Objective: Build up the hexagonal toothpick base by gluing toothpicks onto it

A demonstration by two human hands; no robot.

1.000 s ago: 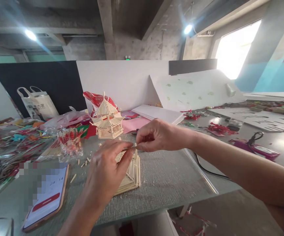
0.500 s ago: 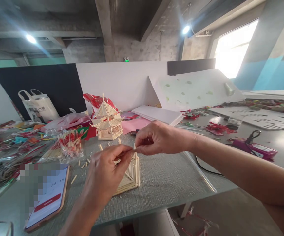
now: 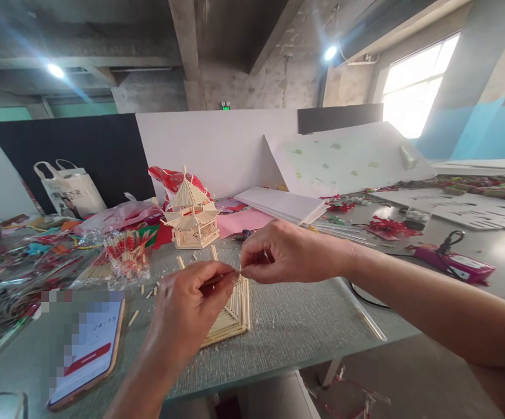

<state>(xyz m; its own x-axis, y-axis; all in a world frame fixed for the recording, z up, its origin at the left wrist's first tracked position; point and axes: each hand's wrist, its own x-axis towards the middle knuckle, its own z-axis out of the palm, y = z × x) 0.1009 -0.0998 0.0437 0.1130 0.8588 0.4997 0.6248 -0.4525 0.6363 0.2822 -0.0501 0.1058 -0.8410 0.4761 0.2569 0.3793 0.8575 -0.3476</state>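
Observation:
My left hand and my right hand meet fingertip to fingertip over a small pyramid-shaped roof of wooden sticks that lies on the grey table. Both hands are pinched on one thin wooden stick held between them just above the roof's top. A finished two-tier stick pavilion stands farther back on the table. Loose stick pieces lie to the left of my left hand.
A phone lies at the near left. A bag of red-tipped sticks, a white tote bag, red wrappers and white boards crowd the back. A black cable runs along the table's right edge.
Both hands have dropped slightly toward the stick roof and stay pinched on the thin stick. The view has shifted a little.

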